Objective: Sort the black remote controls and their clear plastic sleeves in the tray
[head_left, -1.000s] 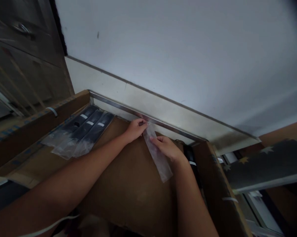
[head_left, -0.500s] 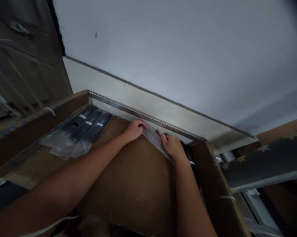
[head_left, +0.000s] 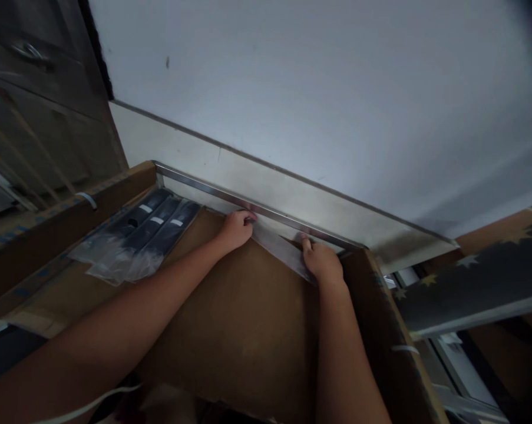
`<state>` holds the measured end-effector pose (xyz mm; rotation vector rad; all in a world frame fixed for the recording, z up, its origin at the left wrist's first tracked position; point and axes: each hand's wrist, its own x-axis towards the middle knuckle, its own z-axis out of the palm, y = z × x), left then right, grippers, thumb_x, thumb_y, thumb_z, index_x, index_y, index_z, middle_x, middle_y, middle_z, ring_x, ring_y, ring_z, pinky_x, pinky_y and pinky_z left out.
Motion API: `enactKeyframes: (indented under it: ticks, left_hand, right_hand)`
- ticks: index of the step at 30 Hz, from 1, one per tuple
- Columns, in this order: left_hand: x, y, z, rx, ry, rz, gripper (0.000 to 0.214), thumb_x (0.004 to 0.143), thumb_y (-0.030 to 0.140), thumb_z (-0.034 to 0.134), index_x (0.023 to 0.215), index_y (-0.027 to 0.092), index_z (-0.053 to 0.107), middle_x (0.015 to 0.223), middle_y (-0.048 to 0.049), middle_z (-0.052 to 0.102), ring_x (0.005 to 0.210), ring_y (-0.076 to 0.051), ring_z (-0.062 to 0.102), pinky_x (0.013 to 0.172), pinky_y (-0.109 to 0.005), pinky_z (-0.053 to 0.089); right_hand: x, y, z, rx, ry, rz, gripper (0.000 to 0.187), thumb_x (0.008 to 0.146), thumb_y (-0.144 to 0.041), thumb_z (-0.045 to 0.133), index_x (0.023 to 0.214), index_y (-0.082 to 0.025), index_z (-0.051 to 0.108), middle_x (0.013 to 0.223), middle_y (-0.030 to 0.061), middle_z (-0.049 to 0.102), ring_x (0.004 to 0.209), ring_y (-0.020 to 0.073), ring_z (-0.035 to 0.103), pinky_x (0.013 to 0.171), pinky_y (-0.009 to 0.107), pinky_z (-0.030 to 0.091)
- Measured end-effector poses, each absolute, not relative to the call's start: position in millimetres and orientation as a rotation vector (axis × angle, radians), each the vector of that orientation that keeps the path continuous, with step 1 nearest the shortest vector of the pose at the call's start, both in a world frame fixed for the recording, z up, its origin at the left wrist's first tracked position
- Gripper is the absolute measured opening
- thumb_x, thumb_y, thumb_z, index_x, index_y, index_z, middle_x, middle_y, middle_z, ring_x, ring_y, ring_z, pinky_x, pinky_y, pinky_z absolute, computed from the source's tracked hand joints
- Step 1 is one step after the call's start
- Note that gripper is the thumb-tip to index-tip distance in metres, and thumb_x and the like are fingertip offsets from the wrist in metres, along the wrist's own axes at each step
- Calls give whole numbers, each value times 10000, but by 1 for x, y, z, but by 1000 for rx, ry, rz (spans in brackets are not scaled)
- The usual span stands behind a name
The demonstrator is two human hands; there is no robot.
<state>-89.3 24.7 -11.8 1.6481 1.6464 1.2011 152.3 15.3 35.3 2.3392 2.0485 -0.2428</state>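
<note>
An empty clear plastic bag [head_left: 280,248] lies stretched along the far edge of a brown cardboard sheet [head_left: 243,330], just below a metal rail [head_left: 257,207]. My left hand [head_left: 236,228] has its fingers curled on the bag's left end. My right hand [head_left: 322,261] presses its fingers down on the bag's right end, next to a cardboard wall [head_left: 380,330]. Three black items in clear bags [head_left: 146,231] lie side by side to the left of my hands.
A cardboard flap [head_left: 71,206] with a white strap runs along the left. A pale ledge and a white wall [head_left: 319,94] rise behind the rail. A dark cabinet [head_left: 36,100] stands at the upper left. Dark star-patterned cloth [head_left: 478,282] lies at the right.
The bag hung down from my left hand with my right hand at its middle; now it lies flat along the rail. My right hand slid rightwards to its end.
</note>
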Motion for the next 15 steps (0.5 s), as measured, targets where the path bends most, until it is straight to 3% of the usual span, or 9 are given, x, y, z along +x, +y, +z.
enactKeyframes:
  ticks: [11,15]
  left_hand:
    - [-90,22,-8,1675,1743,1192,339,782,16,523,972,133,778,889,-79,758,863,-200,691,909,-323,530]
    - [-91,23,-12,1777,1754,1185,346,775,20,530,1008,134,760,948,-86,756,896,-206,689,919,-326,531]
  right_hand:
    - [159,16,39,2406,1972,-248,761,1050,-560,209,1170,-23,736,1212,297,689,1218,385,641,1036,452,472]
    - [160,17,36,2379,1963,-270,788,1039,-599,209,1151,-33,745,1204,295,693,1222,380,639,1039,448,470]
